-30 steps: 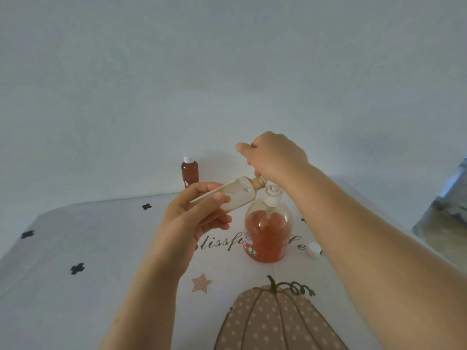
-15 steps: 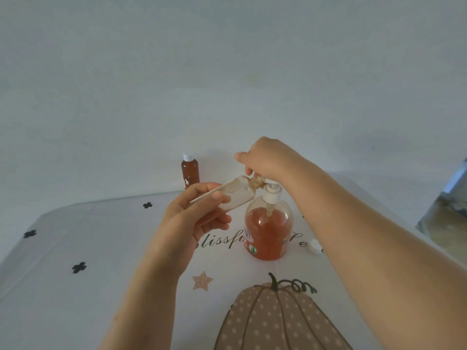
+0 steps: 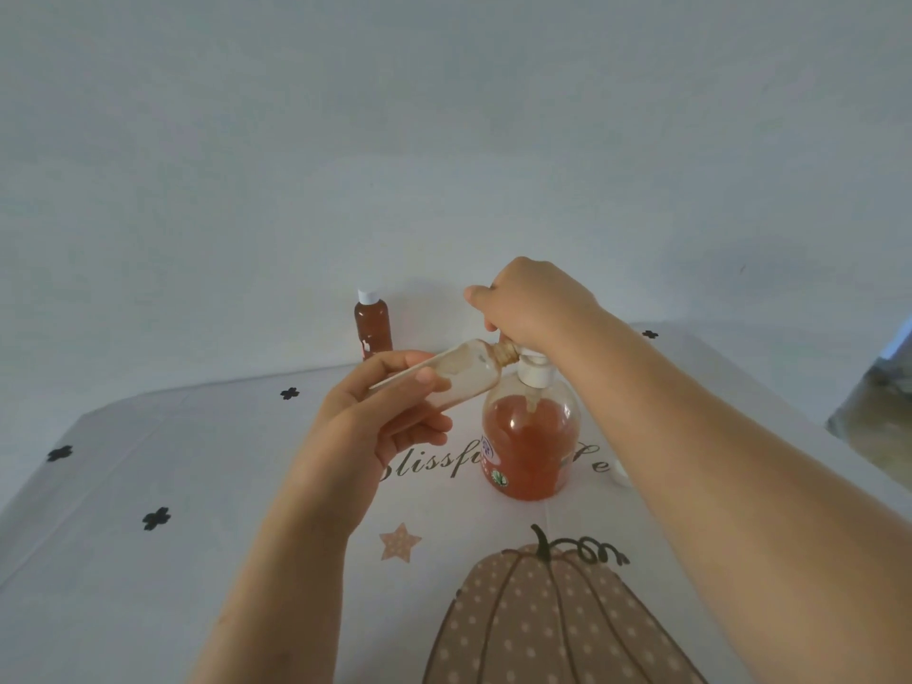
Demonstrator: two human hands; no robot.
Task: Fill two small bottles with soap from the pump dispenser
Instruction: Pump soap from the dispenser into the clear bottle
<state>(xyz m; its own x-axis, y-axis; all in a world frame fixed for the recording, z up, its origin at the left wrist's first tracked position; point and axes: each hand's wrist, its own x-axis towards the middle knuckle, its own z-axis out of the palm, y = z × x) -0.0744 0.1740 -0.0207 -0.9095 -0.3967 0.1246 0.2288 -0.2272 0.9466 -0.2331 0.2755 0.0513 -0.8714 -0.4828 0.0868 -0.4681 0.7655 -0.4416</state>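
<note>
My left hand grips a small clear bottle, tilted almost flat with its open neck against the spout of the pump dispenser. The bottle looks nearly empty. The dispenser is a round clear bottle of orange soap with a white pump, standing on the table. My right hand sits on top of the pump head with its fingers curled over it; the pump head itself is mostly hidden. A second small bottle, full of brown-orange soap with a white cap, stands upright at the back by the wall.
The tablecloth is white with black clovers, lettering, a star and a large pumpkin print. A small white cap lies right of the dispenser, partly behind my right forearm. A wall runs close behind the table.
My right hand has gone down on the pump head, then stayed low. The small bottle in my left hand keeps its neck at the spout.
</note>
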